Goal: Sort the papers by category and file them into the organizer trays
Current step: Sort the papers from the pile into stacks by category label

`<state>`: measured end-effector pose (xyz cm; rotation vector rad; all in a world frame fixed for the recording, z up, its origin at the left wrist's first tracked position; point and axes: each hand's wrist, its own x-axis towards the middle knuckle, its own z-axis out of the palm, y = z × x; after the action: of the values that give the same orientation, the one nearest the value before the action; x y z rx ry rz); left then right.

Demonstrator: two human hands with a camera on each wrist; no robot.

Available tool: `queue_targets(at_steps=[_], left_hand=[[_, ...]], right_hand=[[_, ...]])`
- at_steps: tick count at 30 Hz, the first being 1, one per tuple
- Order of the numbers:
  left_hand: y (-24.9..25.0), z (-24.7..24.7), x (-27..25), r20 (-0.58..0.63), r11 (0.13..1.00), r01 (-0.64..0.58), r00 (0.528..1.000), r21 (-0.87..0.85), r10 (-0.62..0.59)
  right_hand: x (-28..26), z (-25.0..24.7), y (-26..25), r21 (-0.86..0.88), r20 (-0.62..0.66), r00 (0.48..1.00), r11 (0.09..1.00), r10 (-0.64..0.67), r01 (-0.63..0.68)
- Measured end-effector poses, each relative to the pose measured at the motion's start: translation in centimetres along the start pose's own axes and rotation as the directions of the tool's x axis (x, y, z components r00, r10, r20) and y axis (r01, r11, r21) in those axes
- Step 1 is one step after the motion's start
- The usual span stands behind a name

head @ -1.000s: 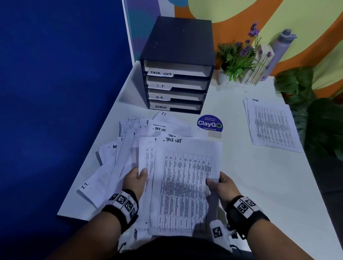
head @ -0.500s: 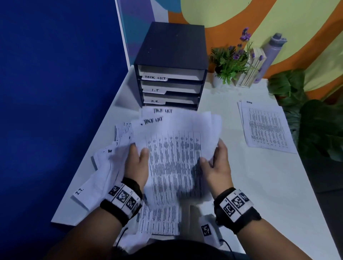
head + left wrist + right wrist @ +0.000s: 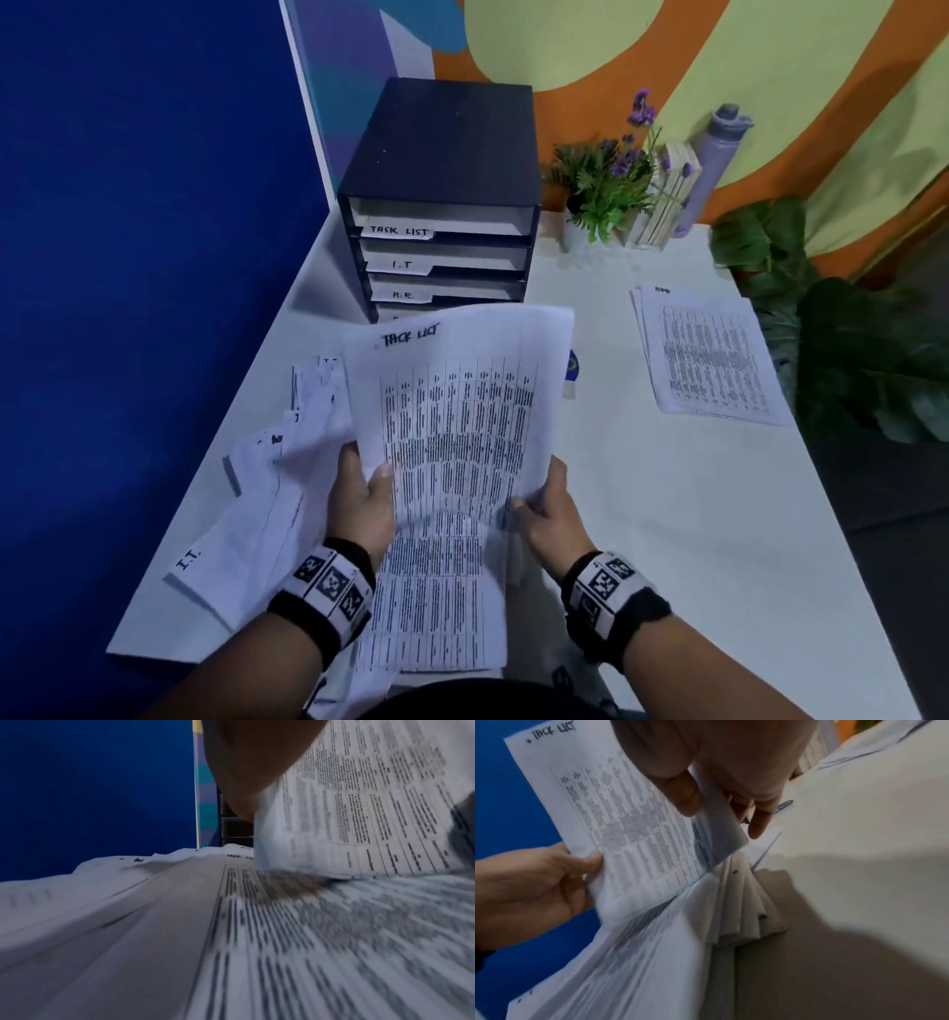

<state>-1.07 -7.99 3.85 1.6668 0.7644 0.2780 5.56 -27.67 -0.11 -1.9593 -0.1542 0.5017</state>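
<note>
Both hands hold up a stack of printed sheets headed "TASK LIST" (image 3: 457, 406), tilted off the table. My left hand (image 3: 362, 493) pinches its lower left edge, thumb on the front. My right hand (image 3: 547, 506) grips the lower right edge; in the right wrist view its thumb (image 3: 680, 795) presses the front of the stack (image 3: 628, 817) and the fingers lie behind. More sheets (image 3: 431, 591) lie flat beneath. A loose pile, one marked "I.T." (image 3: 215, 555), fans out at the left. The black organizer (image 3: 441, 205) stands behind with trays labelled TASK LIST, I.T. and H.R.
A separate stack of printed papers (image 3: 711, 360) lies on the white table (image 3: 667, 514) at the right. A small potted plant (image 3: 606, 190), a wooden holder and a grey bottle (image 3: 714, 164) stand by the back wall. Large green leaves (image 3: 873, 360) border the right edge.
The hands lifted the TASK LIST stack off the table and raised it toward the organizer; it now hides the lowest tray and most of the blue sticker.
</note>
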Motion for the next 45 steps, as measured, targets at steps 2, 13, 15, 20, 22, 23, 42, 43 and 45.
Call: queue_targets(at_steps=[2,13,15,20,22,23,42,43,45], left_hand=[[1.0,0.6,0.4,-0.024,0.999,-0.03,0.999,0.035,0.031],[-2.6,0.6,4.6,0.15,0.679,-0.052,0.985,0.732,-0.085],[-3.4,-0.1,5.0,0.131,0.596,-0.003,0.976,0.803,-0.172],[-4.4,-0.9,5.7,0.087,0.515,0.081,0.952,0.853,-0.294],[-4.5,-1.0,5.6,0.067,0.496,0.1,0.949,0.863,-0.308],[-4.6,-1.1,5.6,0.056,0.492,0.11,0.949,0.864,-0.311],[-5.0,-1.4,5.8,-0.062,0.505,0.241,0.937,0.829,-0.345],[-5.0,-1.4,5.7,-0.063,0.508,0.243,0.936,0.826,-0.347],[-5.0,-1.5,5.5,-0.051,0.537,0.24,0.938,0.809,-0.342]], right_hand=[[0.4,-1.0,-0.5,0.056,-0.067,0.996,0.997,0.054,-0.05],[6.0,-13.3,3.6,0.113,-0.622,0.713,0.938,0.324,-0.327],[7.5,-14.7,3.5,0.098,-0.617,0.714,0.933,0.331,-0.347],[12.3,-15.9,1.8,0.058,-0.541,0.771,0.929,0.336,-0.365],[13.9,-16.0,1.3,0.01,-0.524,0.785,0.924,0.33,-0.382],[14.4,-16.0,1.1,-0.054,-0.534,0.786,0.915,0.313,-0.401],[16.9,-10.0,-0.2,-0.811,0.024,0.965,0.569,0.263,-0.135],[16.7,-9.6,-0.5,-0.799,0.005,0.969,0.584,0.245,-0.144],[15.6,-8.4,-1.2,-0.731,-0.018,0.989,0.673,0.146,-0.112]])
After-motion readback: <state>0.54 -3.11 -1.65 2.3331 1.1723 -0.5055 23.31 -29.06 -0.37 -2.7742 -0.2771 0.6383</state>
